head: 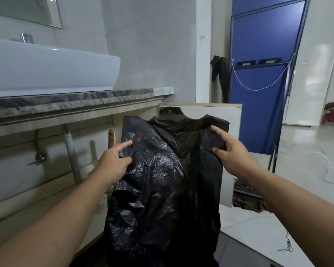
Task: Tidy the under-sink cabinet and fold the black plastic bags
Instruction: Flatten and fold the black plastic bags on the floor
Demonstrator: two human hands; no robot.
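A large black plastic bag (162, 182) hangs spread out in front of me, its two handles pointing up. My left hand (112, 160) pinches the bag's left side between thumb and fingers. My right hand (231, 153) grips its right upper edge, index finger stretched along the plastic. Behind the bag the under-sink cabinet (46, 160) stands open, showing a white drain pipe (71, 153) and a metal valve (38, 158). The bag hides the cabinet's right part.
A white basin (46, 70) sits on a dark stone countertop (75, 101) at the upper left. The open cabinet door (233, 132) stands behind the bag. A blue door (262, 93) is at the back right, with white cables on the tiled floor (307, 160).
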